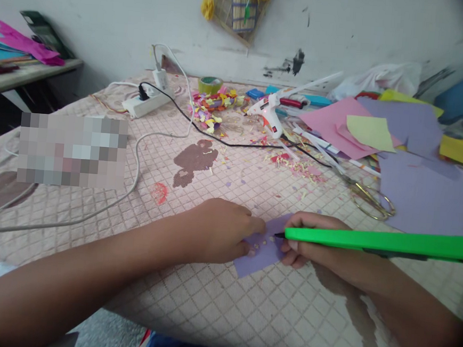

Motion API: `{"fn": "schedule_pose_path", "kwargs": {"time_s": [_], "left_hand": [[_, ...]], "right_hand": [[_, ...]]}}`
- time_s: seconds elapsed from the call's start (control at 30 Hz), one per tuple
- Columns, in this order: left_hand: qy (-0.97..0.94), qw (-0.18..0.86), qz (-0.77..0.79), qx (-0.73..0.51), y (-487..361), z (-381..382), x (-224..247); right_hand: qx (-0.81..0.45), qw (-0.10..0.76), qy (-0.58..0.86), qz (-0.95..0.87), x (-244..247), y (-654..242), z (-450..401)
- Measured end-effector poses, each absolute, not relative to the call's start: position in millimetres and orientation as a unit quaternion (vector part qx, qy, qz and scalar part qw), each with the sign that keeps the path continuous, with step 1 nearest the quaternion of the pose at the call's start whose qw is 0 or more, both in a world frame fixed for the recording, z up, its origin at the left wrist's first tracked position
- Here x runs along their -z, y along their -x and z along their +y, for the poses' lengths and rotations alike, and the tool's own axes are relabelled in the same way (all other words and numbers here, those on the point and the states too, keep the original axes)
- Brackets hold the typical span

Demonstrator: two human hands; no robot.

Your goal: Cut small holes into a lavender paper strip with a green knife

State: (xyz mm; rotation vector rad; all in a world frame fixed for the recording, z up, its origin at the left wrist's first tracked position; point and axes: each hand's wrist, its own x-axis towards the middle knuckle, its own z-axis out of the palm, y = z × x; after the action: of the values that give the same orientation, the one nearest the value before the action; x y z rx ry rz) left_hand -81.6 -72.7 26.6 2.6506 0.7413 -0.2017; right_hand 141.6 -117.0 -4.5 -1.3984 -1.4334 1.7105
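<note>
A small purple paper piece (254, 263) lies on the quilted cloth in front of me, with a few tiny pale flower-like bits on it. My left hand (221, 231) rests at its left side, thumb and forefinger spread on the paper, the other fingers curled beneath. My right hand (314, 236) is closed around a bright green pen (370, 241). The pen's dark tip touches or nearly touches the paper beside one of the pale bits. The right hand's lower fingers rest at the paper's right edge.
Gold-handled scissors (369, 200) and purple sheets (434, 195) lie at right. Behind are a white glue gun (270, 115), paper scraps (296, 168), green tape (210, 85) and a power strip (146, 104). Cables cross the cloth (220, 311) at left.
</note>
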Motion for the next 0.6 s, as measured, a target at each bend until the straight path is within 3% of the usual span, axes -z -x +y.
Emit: {"fn": "schedule_pose_path", "kwargs": {"time_s": [0.6], "left_hand": [[-0.949,0.115,0.293,0.016,68,-92,-18]], "right_hand": [[-0.541,0.237,0.574,-0.567,-1,-129,-122]]}}
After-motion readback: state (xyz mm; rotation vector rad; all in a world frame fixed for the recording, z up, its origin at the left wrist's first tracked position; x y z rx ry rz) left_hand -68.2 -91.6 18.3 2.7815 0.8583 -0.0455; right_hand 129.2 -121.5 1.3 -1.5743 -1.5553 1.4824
